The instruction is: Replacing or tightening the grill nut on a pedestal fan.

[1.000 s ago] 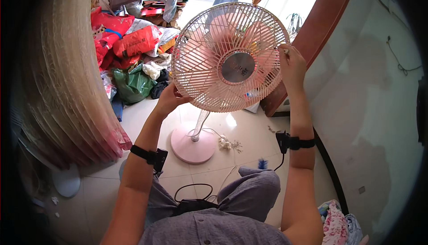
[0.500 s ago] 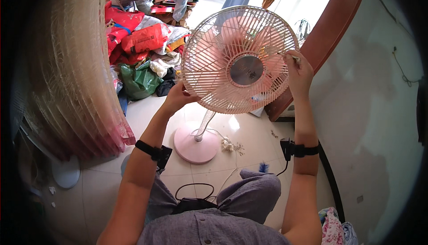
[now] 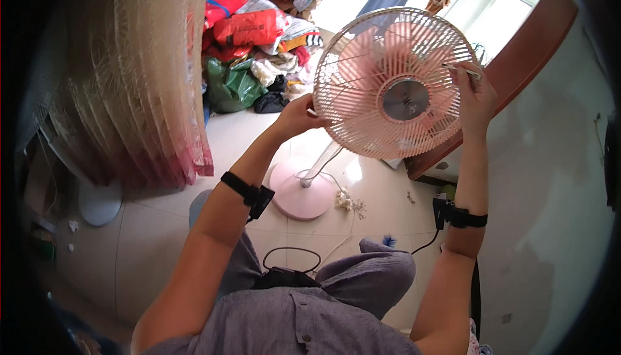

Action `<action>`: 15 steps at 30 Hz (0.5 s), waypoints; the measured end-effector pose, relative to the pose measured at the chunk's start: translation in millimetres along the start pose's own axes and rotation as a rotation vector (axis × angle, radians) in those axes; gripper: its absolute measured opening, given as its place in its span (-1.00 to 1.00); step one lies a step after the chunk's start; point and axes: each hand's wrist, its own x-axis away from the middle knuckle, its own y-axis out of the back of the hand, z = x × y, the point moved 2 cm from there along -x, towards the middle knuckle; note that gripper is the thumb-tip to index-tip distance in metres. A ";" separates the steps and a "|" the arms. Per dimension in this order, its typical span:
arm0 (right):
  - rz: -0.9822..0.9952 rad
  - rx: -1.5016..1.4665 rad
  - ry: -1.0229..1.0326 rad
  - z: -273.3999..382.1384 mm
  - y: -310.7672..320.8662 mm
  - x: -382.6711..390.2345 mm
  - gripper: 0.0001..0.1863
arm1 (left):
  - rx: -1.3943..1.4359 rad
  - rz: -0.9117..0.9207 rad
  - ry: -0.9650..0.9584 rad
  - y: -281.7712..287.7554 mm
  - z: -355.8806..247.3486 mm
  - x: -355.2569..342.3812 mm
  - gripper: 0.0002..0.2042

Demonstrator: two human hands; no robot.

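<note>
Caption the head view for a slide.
Left hand holding a pink standing fan by its edge, right hand pinching a thin object near the opposite side.

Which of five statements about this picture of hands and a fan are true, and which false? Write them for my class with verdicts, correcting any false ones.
1. The left hand holds the rim of the fan. True.
2. The right hand is empty. False: the right hand has a slim object in its grip.
3. The fan's base is pink. True.
4. The green bag lies to the right of the fan. False: the green bag lies to its left.
5. A sheer curtain hangs at the picture's left. True.
</note>
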 end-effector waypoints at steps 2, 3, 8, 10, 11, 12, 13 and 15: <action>0.104 0.012 0.008 -6.8 -4.4 9.3 -0.83 | -0.058 0.009 0.078 4.0 -3.2 -1.4 -0.61; 0.172 0.107 0.035 -9.1 -6.1 16.0 -0.84 | -0.057 -0.027 0.094 8.4 -1.0 -0.3 -0.61; 0.210 0.216 0.022 -21.2 11.5 38.0 -0.85 | 0.180 -0.243 -0.008 27.8 -27.5 -7.8 -0.72; 0.182 0.141 0.008 -23.2 14.4 48.6 -0.85 | 0.331 -0.304 0.018 43.6 -23.6 -6.4 -0.78; 0.168 0.048 -0.038 -25.2 16.6 54.8 -0.85 | 0.343 -0.350 0.037 48.7 -21.7 -5.3 -0.84; 0.150 -0.043 -0.085 -27.7 19.4 60.7 -0.85 | 0.299 -0.411 0.049 52.6 -20.2 -3.7 -0.87; 0.153 -0.040 -0.099 -31.3 24.2 67.1 -0.85 | 0.312 -0.433 0.069 55.3 -16.2 -3.8 -0.87; 0.317 -0.083 -0.211 -42.2 29.8 83.8 -0.85 | 0.363 -0.428 0.102 60.2 -9.2 -3.2 -0.91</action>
